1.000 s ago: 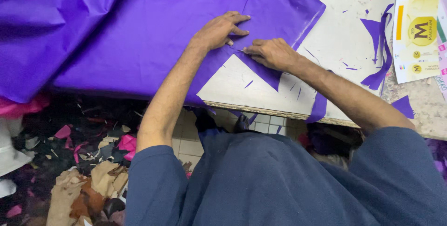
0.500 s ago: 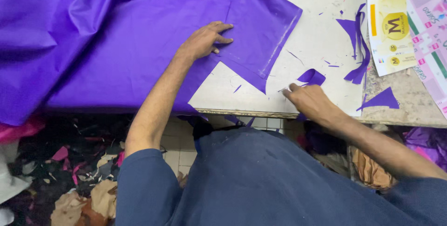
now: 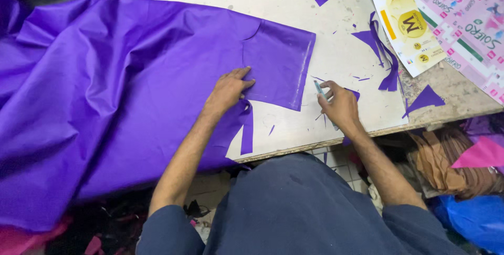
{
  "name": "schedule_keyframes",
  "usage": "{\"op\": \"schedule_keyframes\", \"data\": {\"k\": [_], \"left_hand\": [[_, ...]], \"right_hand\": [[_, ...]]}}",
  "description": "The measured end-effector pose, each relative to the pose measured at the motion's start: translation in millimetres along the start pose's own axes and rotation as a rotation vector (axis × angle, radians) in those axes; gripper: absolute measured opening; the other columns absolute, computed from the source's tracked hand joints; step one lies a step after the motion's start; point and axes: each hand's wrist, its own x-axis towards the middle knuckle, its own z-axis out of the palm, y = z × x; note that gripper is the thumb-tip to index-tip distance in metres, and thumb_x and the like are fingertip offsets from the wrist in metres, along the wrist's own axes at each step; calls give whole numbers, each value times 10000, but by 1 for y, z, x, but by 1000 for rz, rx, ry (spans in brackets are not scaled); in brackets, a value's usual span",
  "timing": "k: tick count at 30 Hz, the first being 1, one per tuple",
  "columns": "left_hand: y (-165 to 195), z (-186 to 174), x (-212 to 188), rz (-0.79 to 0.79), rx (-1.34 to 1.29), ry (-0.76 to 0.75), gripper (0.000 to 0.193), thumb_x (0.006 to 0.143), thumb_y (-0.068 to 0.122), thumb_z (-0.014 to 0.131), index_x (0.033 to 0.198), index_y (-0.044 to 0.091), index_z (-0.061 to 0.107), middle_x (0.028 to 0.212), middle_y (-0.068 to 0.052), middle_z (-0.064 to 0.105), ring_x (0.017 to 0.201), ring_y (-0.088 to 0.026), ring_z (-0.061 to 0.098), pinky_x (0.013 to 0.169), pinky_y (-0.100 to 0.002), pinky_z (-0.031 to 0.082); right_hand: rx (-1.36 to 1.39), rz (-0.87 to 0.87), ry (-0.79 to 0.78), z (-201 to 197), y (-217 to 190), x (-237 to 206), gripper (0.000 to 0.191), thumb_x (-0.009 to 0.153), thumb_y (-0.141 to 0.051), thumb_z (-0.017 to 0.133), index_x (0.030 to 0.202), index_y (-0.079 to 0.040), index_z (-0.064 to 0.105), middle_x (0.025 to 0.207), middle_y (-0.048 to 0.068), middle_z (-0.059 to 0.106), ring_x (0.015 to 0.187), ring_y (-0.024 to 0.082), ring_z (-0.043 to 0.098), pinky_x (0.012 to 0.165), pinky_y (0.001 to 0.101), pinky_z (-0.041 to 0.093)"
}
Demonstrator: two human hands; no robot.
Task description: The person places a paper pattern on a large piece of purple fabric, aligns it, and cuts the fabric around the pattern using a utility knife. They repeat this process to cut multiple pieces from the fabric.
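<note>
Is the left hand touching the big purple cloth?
Touching. The head view shows the left hand pressed flat on the big purple cloth, fingers spread across it.

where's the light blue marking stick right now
In the head view, the slim light blue marking stick is in the right hand, over the white table, just right of the purple fabric edge.
</note>
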Motion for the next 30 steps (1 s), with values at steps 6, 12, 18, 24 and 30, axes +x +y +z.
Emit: {"op": "schedule_keyframes", "data": {"k": [6, 12, 18, 24, 30], "left_hand": [[18, 0, 11, 108, 151, 15, 582, 776, 199, 797, 1326, 64, 662, 1493, -195, 521, 1346, -325, 514, 1067, -515, 438], [59, 25, 55, 308, -10, 76, 622, 797, 316, 797, 1349, 71, 648, 1484, -164, 540, 1287, -302, 547, 990, -492, 475], [70, 46, 82, 314, -72, 53, 690, 773, 455, 831, 1332, 92, 654, 1415, -144, 556, 1227, -295, 563, 913, -507, 486], [66, 46, 82, 278, -64, -2, 748, 679, 470, 883, 1303, 111, 678, 1405, -119, 544, 1221, -274, 548, 898, -505, 499], [69, 44, 85, 254, -58, 5, 728, 648, 471, 893, 1277, 155, 708, 1411, -110, 539, 1215, -277, 543, 860, -492, 504]], "right_hand": [[137, 63, 266, 49, -10, -3, 306, 923, -108, 737, 1209, -15, 681, 750, 119, 708, 574, 218, 746, 511, 329, 558], [23, 166, 352, 87, -16, 10, 317, 936, -118, 726, 1233, -20, 678, 765, 158, 730, 630, 263, 744, 575, 387, 565], [-216, 62, 396, 97, -16, 17, 327, 906, -107, 751, 1212, -3, 702, 954, 224, 725, 834, 400, 717, 689, 491, 568], [-147, 145, 258, 91, -16, 30, 324, 896, -98, 742, 1199, 6, 700, 873, 228, 724, 804, 394, 723, 702, 492, 566], [-144, 151, 295, 111, -32, -26, 320, 924, -113, 714, 1218, 11, 689, 918, 251, 719, 775, 415, 714, 710, 501, 571]]}}
